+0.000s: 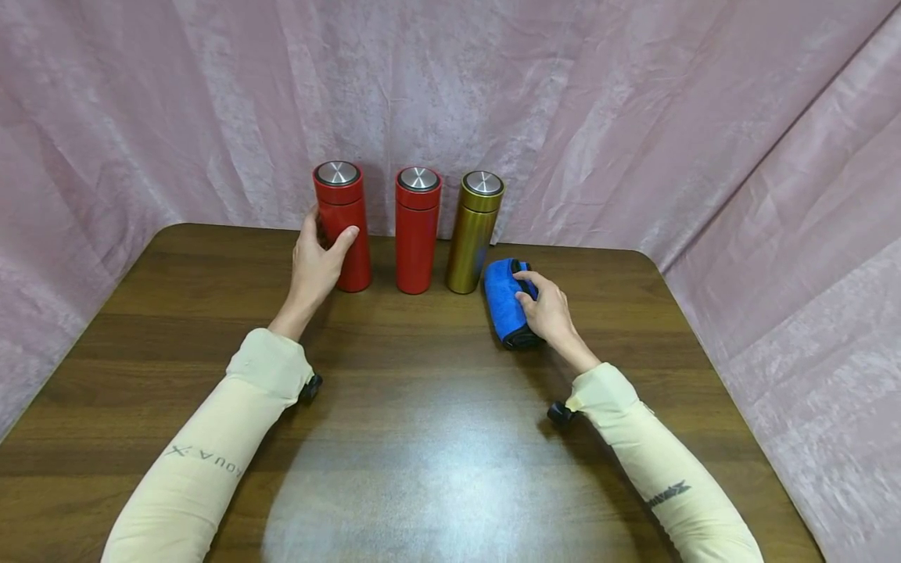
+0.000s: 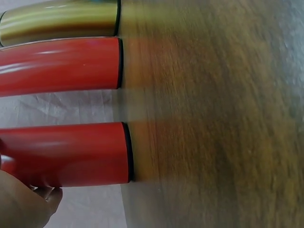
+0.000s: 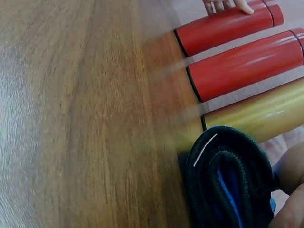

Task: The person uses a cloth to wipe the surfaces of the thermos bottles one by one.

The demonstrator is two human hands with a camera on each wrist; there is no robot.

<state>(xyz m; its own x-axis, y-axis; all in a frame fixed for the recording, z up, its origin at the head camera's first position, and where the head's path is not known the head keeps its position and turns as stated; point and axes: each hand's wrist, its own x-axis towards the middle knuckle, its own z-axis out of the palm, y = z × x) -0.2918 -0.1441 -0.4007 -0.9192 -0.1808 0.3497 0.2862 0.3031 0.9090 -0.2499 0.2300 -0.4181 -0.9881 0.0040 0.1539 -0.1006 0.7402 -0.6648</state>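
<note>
At the left of the row, my left hand (image 1: 314,262) wraps its thumb and fingers round a red thermos flask (image 1: 342,250) with a steel-topped lid. This flask stands upright, its base (image 2: 129,152) at the tabletop in the left wrist view. A second red flask (image 1: 417,242) is upright beside it, then a gold flask (image 1: 473,242). Right of the gold one lies a rolled blue towel (image 1: 503,301) with black edging. My right hand (image 1: 549,309) grips the towel from the right, thumb and fingers on its upper side. The towel's folded end (image 3: 228,175) faces the right wrist camera.
The brown wooden table (image 1: 394,375) carries a bright light reflection near its front. A pink curtain (image 1: 436,86) hangs close behind the flasks and along the right side.
</note>
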